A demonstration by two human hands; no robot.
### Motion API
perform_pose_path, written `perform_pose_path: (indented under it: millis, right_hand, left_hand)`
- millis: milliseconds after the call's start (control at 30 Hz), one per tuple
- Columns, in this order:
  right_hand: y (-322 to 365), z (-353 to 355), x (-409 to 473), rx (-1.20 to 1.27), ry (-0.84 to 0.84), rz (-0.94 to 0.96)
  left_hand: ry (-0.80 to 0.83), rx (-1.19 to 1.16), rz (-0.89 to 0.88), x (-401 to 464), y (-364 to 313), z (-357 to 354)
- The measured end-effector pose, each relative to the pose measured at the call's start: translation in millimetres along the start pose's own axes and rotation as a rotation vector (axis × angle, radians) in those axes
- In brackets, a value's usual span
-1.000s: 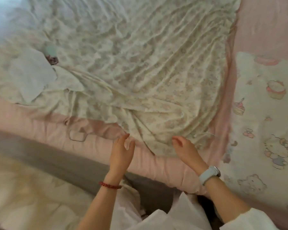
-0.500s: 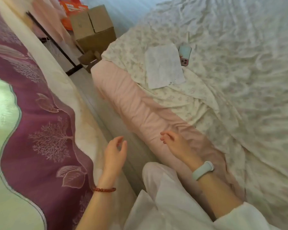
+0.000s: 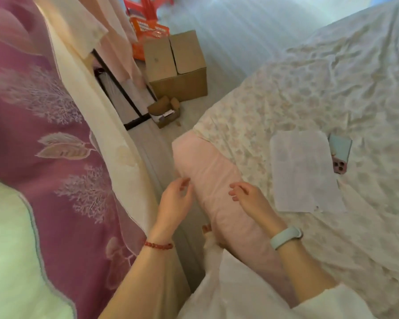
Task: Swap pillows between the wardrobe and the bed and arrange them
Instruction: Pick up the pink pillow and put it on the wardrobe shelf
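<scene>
My left hand point(image 3: 175, 201) and right hand point(image 3: 251, 199) are both empty, fingers loosely spread and slightly curled, hovering in front of me with nothing between them. The left hangs over the strip of floor point(image 3: 148, 139) between the bed and the curtain; the right sits above the pink edge of the mattress point(image 3: 207, 171), close to it, though I cannot tell whether the fingertips touch the fabric.

As for the pillows, I see none from here. The floral sheet point(image 3: 309, 93) lies rumpled across the bed point(image 3: 366, 249) and carries only a sheet of white paper point(image 3: 300, 171) and a phone point(image 3: 340, 155) lying just beside it, the two touching or nearly so. No wardrobe shows plainly either; the dark-framed thing point(image 3: 122, 97) past the purple curtain point(image 3: 55, 157) may be part of a rack, but the wide lens blurs it too much for me to say. Beyond it stand a cardboard box point(image 3: 177, 65) and an orange basket point(image 3: 148, 31).

So I judge the swap as not visibly under way at this spot: no pillow in hand, none laid out on the part of the bed I can see. What is left, as far as I can judge, is fetching a pillow, carrying it across, and arranging the set on the bed. The rumpled sheet might want smoothing before anything is placed.
</scene>
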State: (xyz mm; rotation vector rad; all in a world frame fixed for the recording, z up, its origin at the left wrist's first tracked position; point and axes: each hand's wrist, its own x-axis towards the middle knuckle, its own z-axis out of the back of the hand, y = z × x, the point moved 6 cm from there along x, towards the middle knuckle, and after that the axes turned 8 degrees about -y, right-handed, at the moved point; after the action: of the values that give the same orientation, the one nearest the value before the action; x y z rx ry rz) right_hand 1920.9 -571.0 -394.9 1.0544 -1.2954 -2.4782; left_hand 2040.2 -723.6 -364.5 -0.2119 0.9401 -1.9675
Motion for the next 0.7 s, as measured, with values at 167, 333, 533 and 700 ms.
perform_pose_path:
  millis: [167,333,533,700]
  right_hand:
    - [112,-25,83,0.025,0.030,0.053]
    - [186,-49,165,0.088,-0.013,0.050]
    - [245,-68,294,0.145,-0.212,-0.058]
    - [330,-70,396,0.250,-0.393,-0.182]
  left_hand:
    - [-0.067,-0.012,-0.090,123,-47,53]
    - [-0.002,0.036,-0.082,233,-45,70]
    - [0.185,0.060,-0.188,404,-61,57]
    - [0.253,0.136,-0.348,576,-116,91]
